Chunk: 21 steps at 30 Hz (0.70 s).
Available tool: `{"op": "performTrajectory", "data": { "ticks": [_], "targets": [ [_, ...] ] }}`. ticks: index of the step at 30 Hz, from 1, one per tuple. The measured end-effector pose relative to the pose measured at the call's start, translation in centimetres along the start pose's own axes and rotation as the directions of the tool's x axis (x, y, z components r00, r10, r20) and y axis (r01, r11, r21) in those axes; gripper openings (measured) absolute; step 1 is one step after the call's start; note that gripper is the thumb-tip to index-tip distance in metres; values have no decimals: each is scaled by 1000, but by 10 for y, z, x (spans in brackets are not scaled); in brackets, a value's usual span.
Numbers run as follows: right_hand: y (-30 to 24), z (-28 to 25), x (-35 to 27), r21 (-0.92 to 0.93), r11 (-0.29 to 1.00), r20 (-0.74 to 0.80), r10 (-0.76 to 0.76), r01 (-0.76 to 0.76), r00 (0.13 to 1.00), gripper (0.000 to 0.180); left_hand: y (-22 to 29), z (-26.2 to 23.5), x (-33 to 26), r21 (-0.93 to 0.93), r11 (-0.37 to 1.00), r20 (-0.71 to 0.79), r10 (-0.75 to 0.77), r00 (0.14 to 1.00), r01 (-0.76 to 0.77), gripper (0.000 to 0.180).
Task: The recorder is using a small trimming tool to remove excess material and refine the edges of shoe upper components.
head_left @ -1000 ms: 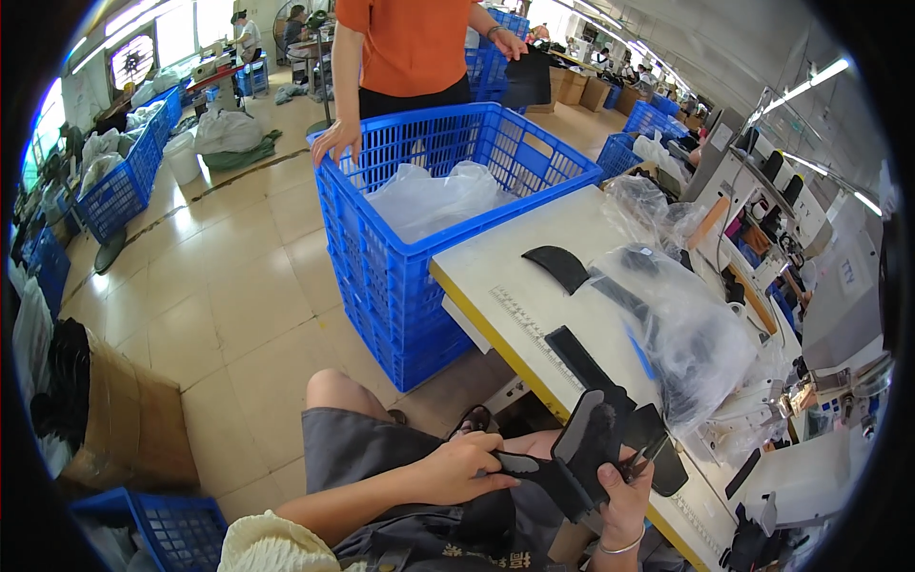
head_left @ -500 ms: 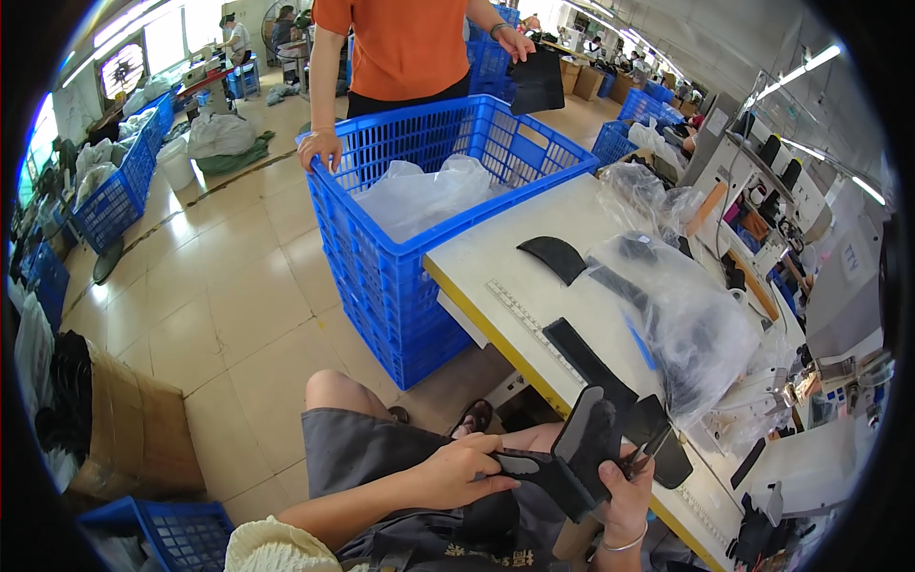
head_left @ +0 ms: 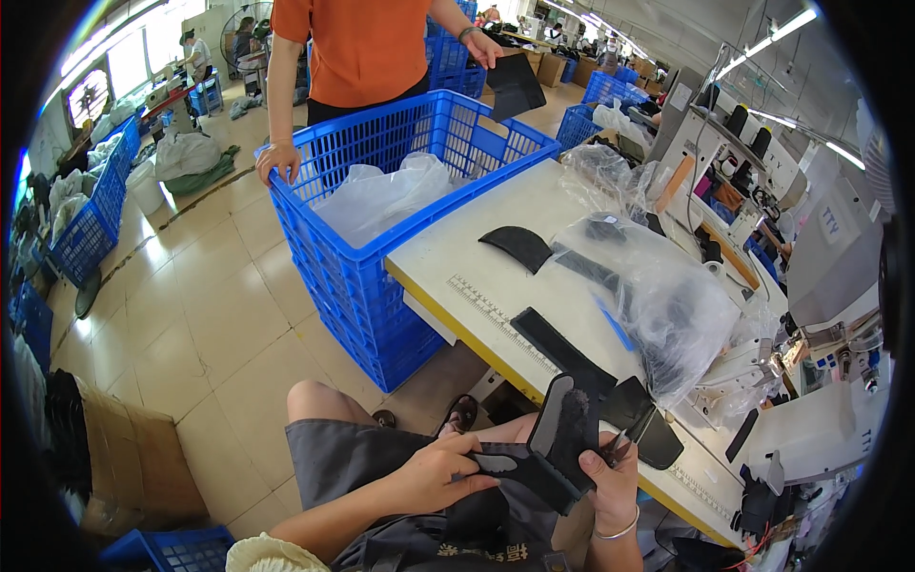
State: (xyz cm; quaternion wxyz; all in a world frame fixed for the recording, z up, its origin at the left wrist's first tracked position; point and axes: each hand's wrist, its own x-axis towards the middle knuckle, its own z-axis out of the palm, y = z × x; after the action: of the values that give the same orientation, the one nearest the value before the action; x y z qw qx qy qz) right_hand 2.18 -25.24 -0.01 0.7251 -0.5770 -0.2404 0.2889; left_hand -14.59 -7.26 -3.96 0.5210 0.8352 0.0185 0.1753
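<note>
plastic bag [head_left: 672, 310] on table [head_left: 443, 253] | held piece [head_left: 572, 434] — by near table edge | crate [head_left: 329, 305] at far end — carton [head_left: 143, 458] nearer, left

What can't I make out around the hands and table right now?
All in the head view:
Metal tool: mostly covered by the right hand; kind unclear.
Black piece: far side hidden by the piece itself.
Clear plastic: folds and glare blur what lies under or inside.
Blue crate: bottom hidden by the pale bag.
Person in orange: head cut off by the top edge.
</note>
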Motion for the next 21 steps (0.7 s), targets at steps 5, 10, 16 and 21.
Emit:
{"op": "performTrajectory", "data": {
  "ticks": [5, 10, 16, 21],
  "targets": [
    [1, 0, 1, 16, 1000, -1, 11, -11, 1000, 18, 3, 0, 2, -34, 999, -11, -21, 1000, 21, 30],
    [4, 0, 4, 6, 1000, 22, 26, -26, 999, 19, -4, 0, 1, -25, 1000, -33, 6, 999, -7, 29],
    [11, 0, 13, 69, 995, 8, 73, -73, 997, 20, -10, -2, 4, -80, 994, -34, 77, 996, -79, 26],
    [29, -8, 26, 88, 987, -79, 145, -138, 986, 21, -19, -5, 9, -149, 988, -54, 22, 998, -30, 24]
  ]
}}
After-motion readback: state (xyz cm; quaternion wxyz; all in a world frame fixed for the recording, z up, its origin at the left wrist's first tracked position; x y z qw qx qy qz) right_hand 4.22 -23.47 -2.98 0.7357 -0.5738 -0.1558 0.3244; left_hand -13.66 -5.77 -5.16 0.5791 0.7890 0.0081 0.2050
